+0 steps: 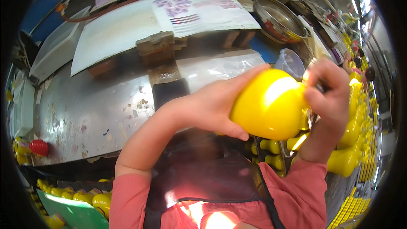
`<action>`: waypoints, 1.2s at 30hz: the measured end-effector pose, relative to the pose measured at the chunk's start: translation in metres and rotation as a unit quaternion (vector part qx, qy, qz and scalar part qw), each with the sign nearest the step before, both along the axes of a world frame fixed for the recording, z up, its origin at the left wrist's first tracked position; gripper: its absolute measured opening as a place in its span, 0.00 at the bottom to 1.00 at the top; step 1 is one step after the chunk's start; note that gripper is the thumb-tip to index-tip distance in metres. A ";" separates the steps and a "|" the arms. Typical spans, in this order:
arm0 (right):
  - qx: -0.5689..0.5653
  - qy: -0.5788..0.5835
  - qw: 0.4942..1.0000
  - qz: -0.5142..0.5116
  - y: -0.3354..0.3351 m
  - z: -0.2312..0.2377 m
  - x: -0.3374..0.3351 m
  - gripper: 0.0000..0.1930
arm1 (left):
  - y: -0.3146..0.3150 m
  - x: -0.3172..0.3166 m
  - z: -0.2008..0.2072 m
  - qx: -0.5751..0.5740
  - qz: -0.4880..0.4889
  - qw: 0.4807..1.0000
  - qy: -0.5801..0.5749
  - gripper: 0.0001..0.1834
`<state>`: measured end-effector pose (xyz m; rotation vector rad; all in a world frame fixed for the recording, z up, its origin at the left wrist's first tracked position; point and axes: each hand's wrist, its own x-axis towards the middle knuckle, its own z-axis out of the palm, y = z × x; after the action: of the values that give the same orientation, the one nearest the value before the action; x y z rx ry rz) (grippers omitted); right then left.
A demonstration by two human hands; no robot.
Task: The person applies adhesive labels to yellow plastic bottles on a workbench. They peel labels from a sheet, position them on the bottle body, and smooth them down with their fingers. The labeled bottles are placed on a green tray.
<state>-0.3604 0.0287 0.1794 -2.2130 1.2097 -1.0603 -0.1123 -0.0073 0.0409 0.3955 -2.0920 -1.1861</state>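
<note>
In front of my chest, my left hand (214, 106) grips a glossy yellow rounded piece (267, 108) from its left side, the thumb below and the fingers over the top. The piece lies tilted, its narrower neck end towards the right. Close to that end is my right hand (330, 91), its thumb and fingers bent together in a pinch. Motion blurs these fingertips, and whatever lies between them is too unclear to name. Behind the right hand, a translucent plastic bucket (290, 62) stands on the bench.
A stained metal worktop (93, 114) spreads to the left. Beyond it lie a brick-like block (156, 47), a white board (123, 29) and a wide metal pan (277, 15). Yellow pieces (345, 161) stand in rows at right; others (82, 196) sit at lower left by a green panel (70, 208).
</note>
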 end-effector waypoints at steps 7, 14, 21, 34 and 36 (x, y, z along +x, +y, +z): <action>0.124 -0.005 0.991 0.052 -0.099 -0.088 0.094 0.22 | 0.010 0.056 -0.047 0.244 0.285 0.894 0.246 0.66; 0.284 0.036 0.955 0.083 -0.109 -0.197 0.157 0.44 | 0.000 0.080 -0.097 0.298 0.472 0.812 0.171 0.52; 0.296 -0.098 0.943 0.115 -0.094 -0.240 0.173 0.45 | 0.004 0.091 -0.126 0.280 0.476 0.819 0.157 0.52; 0.266 -0.003 0.958 0.106 -0.085 -0.229 0.164 0.45 | 0.013 0.083 -0.104 0.284 0.556 0.773 0.117 0.48; 0.332 -0.032 0.934 0.125 -0.090 -0.232 0.162 0.47 | 0.017 0.086 -0.106 0.227 0.565 0.792 0.045 0.48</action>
<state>-0.1981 -0.0611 -0.0524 -1.7198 1.0232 -0.5082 -0.0258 0.0095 -0.0648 1.5112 -1.0310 -0.8503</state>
